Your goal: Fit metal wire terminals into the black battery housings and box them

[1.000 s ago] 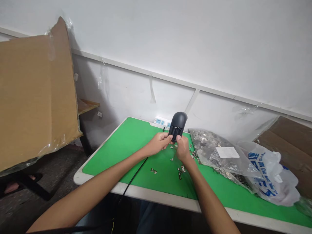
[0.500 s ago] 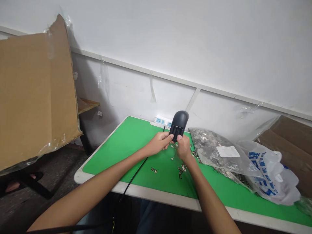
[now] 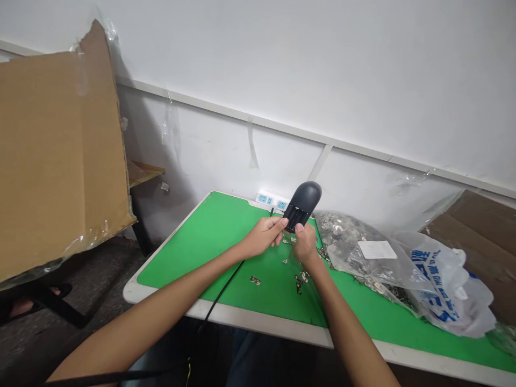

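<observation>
Between my two hands, above the green table, is a black rounded plastic device (image 3: 306,198) with an open battery compartment near its lower end. Its exact kind is unclear. My left hand (image 3: 264,235) pinches its lower left corner, thumb on the near face. From the lower right, my right hand (image 3: 305,242) grips it with the thumb at the compartment's edge. The device is tilted, its rounded end up and to the right. Small metal contact pieces (image 3: 300,278) lie on the table below the right hand, and a few more (image 3: 255,280) lie left of them.
A clear bag of metal parts (image 3: 346,236) and a white plastic bag with blue print (image 3: 447,290) lie on the right of the green tabletop (image 3: 177,258). A power strip (image 3: 269,199) stands by the wall. A black cable (image 3: 221,293) crosses the table; cardboard (image 3: 60,156) stands left.
The black device has tilted further to the right in my hands, its rounded end shifting right. Both hands keep their grip and have hardly moved.
</observation>
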`<state>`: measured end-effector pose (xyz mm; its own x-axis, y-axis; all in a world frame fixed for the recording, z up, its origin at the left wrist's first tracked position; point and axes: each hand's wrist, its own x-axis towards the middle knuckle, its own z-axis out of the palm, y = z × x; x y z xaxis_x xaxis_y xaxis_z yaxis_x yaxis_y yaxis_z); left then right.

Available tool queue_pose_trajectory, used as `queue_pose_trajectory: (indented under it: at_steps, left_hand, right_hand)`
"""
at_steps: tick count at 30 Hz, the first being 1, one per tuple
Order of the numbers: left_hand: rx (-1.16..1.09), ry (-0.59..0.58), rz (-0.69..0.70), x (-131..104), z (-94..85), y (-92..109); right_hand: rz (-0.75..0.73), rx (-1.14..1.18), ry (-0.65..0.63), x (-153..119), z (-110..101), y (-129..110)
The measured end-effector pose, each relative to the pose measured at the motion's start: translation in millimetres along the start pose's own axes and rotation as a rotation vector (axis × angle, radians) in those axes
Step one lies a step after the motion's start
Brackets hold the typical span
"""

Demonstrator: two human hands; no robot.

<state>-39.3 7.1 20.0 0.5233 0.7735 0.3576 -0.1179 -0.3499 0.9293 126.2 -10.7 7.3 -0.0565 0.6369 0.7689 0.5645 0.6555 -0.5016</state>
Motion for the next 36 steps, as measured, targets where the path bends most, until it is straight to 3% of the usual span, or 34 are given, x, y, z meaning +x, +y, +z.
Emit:
queue_pose_trajectory:
  at_steps: [12,16,19,22,26,31,36]
  left_hand:
    - [0.013,0.082,0.066,-2.1,0.7,0.8]
    - [0.038,0.17,0.083,-1.9,-1.6,2.1]
    - [0.091,0.19,0.096,-0.4,-6.7,2.9]
    - [0.211,0.209,0.129,0.1,-13.2,1.7]
    - [0.461,0.328,0.244,-1.6,-25.2,-4.5]
    - [0.79,0.148,0.525,-1.3,-39.7,-10.9]
    - [0.851,0.093,0.532,-0.2,-40.8,-7.7]
  right_hand:
    - [-0.023,0.037,-0.07,-3.0,1.2,5.4]
    - [0.047,0.163,-0.088,-5.3,5.2,4.2]
    - [0.144,0.297,-0.024,-8.9,11.7,5.1]
    - [0.296,0.305,0.075,-9.9,18.7,4.2]
    - [0.42,0.285,0.135,-5.1,25.7,-0.1]
    - [0.47,0.324,0.167,-0.1,26.4,-2.2]
    - [0.438,0.325,0.154,-0.2,23.9,-0.9]
